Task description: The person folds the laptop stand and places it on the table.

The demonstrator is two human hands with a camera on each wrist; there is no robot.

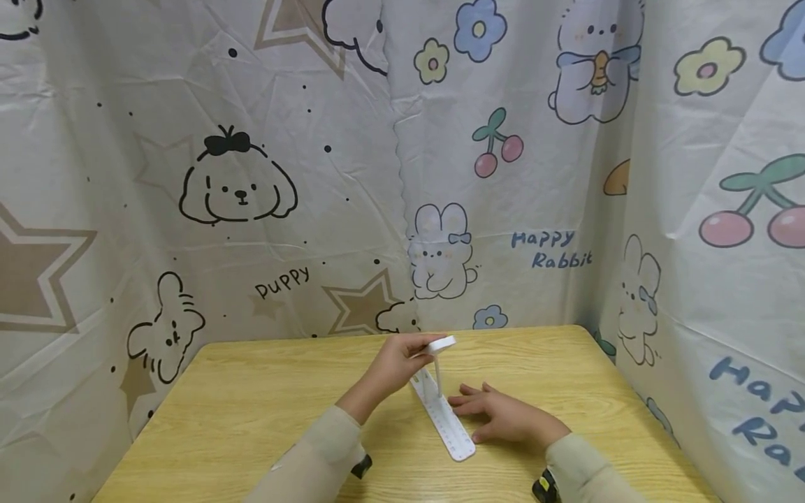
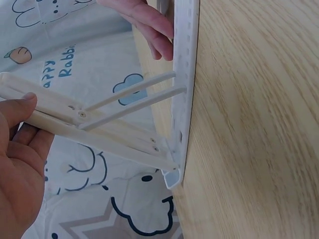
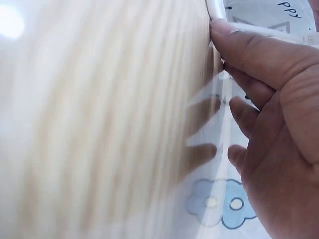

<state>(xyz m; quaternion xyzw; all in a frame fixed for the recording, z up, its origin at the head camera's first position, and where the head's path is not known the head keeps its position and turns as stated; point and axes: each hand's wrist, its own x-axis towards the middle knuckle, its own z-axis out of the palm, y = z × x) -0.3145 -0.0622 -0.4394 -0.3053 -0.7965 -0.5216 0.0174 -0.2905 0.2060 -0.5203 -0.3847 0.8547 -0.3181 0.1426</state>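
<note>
A white folding stand with a long slotted base [image 1: 455,434] lies slantwise on the table. Its upper arm [image 2: 114,137] is raised at an angle, propped by two thin struts [image 2: 132,108] that reach the base. My left hand [image 1: 396,363] pinches the raised end of that arm between thumb and fingers. To the right of the base, my right hand [image 1: 503,416] rests low with its fingers spread. In the right wrist view, the thumb [image 3: 237,40] touches the stand's white edge [image 3: 215,9]; the other fingers hold nothing.
The wood-grain table [image 1: 270,412] extends on both sides of the stand. Printed cloth curtains [image 1: 352,209] hang behind it and along the left and right sides, close to the table's edges.
</note>
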